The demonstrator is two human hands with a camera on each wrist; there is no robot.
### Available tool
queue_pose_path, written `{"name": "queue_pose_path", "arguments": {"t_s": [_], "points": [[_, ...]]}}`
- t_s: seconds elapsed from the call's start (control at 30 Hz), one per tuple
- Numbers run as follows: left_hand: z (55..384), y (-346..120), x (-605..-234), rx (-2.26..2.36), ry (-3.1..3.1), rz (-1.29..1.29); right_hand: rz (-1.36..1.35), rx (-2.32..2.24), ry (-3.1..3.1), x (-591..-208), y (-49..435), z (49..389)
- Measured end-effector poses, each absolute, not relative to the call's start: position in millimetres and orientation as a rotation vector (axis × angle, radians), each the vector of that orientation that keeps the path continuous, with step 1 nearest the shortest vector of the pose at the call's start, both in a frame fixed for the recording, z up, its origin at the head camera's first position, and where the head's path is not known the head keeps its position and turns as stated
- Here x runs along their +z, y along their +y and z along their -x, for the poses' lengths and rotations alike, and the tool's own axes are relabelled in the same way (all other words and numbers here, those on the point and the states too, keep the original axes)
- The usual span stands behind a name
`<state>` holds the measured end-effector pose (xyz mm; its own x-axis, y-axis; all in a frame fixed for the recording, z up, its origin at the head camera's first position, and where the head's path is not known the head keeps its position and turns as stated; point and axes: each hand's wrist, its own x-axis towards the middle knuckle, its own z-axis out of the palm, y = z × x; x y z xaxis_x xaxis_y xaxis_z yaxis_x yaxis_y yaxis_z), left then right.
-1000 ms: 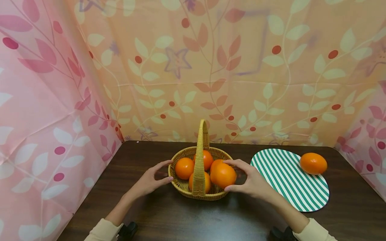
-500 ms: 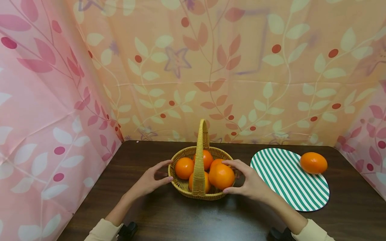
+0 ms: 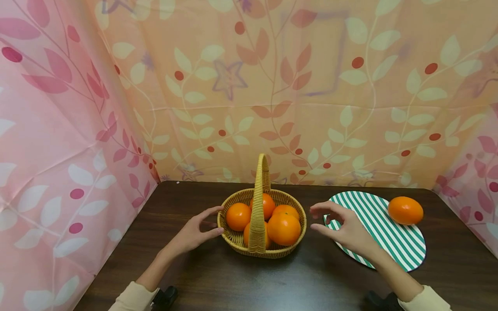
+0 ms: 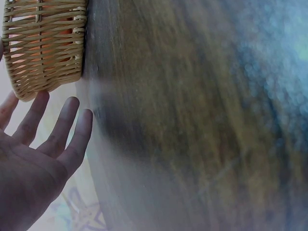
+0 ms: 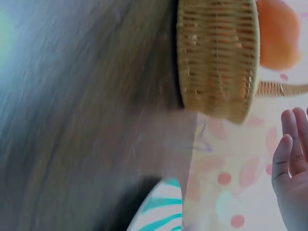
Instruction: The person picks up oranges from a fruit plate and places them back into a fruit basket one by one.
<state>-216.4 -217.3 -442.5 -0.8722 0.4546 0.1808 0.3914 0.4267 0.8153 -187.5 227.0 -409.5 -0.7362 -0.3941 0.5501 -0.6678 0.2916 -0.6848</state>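
In the head view a yellow wicker basket with a tall arched handle stands on the table and holds several round oranges. The front right orange sits high in it, against another orange behind. My left hand rests its spread fingertips and thumb at the basket's left rim; the left wrist view shows its fingers nearly straight against the wickerwork. My right hand is apart from the basket on its right, fingers loosely bent, holding nothing. The right wrist view shows part of this hand near the basket.
A green-and-white striped oval mat lies on the dark wooden table to the right. One more orange sits on its right edge. Floral cloth hangs behind the table and at both sides.
My right hand has let go of an orange, which now sits at the basket's front right. The hand has moved right, away from the rim. The left hand has stayed in place.
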Motion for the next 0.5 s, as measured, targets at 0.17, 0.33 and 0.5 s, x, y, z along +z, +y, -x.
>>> {"name": "queue_pose_path", "arguments": {"t_s": [0.17,0.33,0.5], "points": [[215.8,-217.3,-441.5,1.465,2.598,-0.790,-0.894,1.348,-2.291,-410.0,244.9,188.5],[214.5,-216.9,-440.7,1.449,2.606,-0.781,-0.831,1.310,-2.320,-413.5,259.4,189.0],[214.8,-216.7,-441.1,1.442,2.607,-0.781,-0.729,1.292,-2.351,-416.0,275.6,185.6]]}}
